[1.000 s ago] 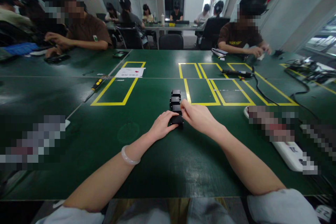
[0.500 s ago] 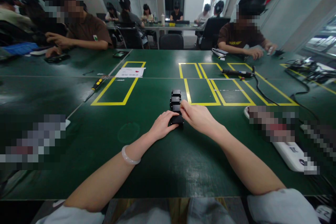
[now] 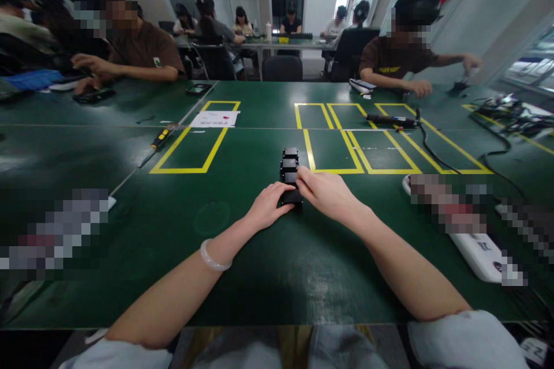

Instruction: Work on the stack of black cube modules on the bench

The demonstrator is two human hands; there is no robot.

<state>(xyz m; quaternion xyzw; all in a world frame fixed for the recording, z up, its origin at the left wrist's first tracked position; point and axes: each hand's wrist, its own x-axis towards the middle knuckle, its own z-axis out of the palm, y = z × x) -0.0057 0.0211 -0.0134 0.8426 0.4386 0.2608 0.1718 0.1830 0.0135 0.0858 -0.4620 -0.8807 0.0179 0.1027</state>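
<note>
Several small black box-like blocks stand in a row on the green table (image 3: 259, 265), running away from me. My left hand (image 3: 269, 206) grips the nearest black block (image 3: 292, 198), with the fingers over its top and the thumb low on its near side. My right hand (image 3: 322, 187) is closed, its bent fingers at the right side of the row, between the nearest block and the one behind it. Whatever sits in the right fingertips is hidden. Two farther blocks, one the farthest black block (image 3: 290, 153), stand untouched beyond my hands.
Yellow tape rectangles (image 3: 179, 171) mark the table. A yellow-black screwdriver (image 3: 161, 138) and a white paper (image 3: 215, 119) lie to the left. A black cylindrical tool (image 3: 392, 121) with a cable lies right. A white device (image 3: 480, 253) rests near my right forearm. Two co-workers sit across.
My hands and the black blocks look the same as before. Across the table, the co-worker on the right has stretched one arm farther out to the right.
</note>
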